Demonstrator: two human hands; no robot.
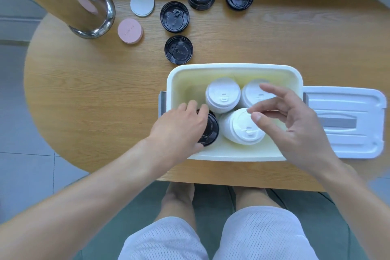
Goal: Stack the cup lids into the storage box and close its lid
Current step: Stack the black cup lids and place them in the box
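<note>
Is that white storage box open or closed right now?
Open. The storage box has no cover on; its lid lies flat on the table beside it.

**Free room and obstructions, desk and box**

Storage box (234,69): three white lid stacks (222,96) fill its centre and right; left hand (179,124) covers the near-left corner on a black lid (211,131); far-left corner open. Right hand (295,124) spread above. Desk (95,101) left: bare. Far side: black lids (178,49), metal cylinder (84,6). Right: box lid (346,122).

I can read nothing here: the raised lettering ringing the black lids (178,49) and the small print on the pink coaster (130,31) are too blurred.
</note>
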